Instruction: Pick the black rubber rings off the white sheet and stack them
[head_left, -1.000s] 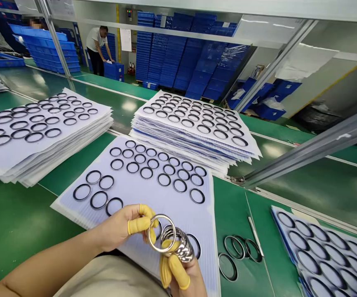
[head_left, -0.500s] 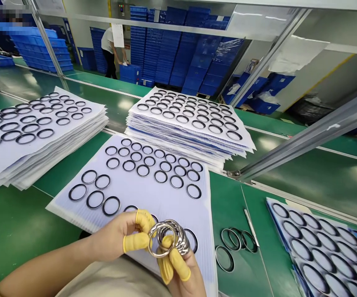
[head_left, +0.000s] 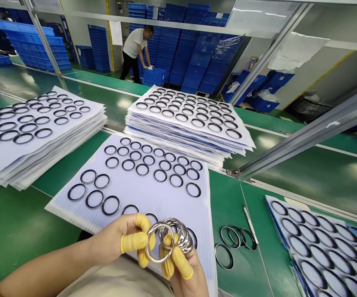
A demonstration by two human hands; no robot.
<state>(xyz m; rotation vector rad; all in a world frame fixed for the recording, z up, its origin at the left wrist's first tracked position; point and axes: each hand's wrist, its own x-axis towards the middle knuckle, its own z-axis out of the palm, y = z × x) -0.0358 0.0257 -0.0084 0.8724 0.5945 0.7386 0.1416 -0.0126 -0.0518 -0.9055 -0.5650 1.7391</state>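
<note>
My left hand (head_left: 134, 239), in yellow finger cots, pinches the edge of a shiny metal ring (head_left: 158, 260) between thumb and fingers. Right beside it, my right hand (head_left: 183, 266), also with yellow finger cots, is closed around a bunch of several similar rings (head_left: 187, 241). The single ring overlaps the front of the bunch; whether the two touch is unclear. Both hands are above the near edge of a pale sheet (head_left: 153, 190). Dark-edged rings (head_left: 111, 205) lie flat on that sheet in loose rows, some partly hidden behind my hands.
Stacked sheets bearing rings stand at left (head_left: 73, 140) and behind (head_left: 178, 140); another ring-covered sheet (head_left: 285, 201) lies right. Several loose rings (head_left: 224, 256) and a white pen-like stick (head_left: 250, 225) rest on the green table (head_left: 228, 194). A metal post (head_left: 308, 132) slants nearby. Beyond, a person (head_left: 134, 45) bends over a blue box (head_left: 154, 77).
My left hand has turned the single ring slightly and drawn it a little apart from the bunch in my right hand. The person in the background has moved to the right with the blue box.
</note>
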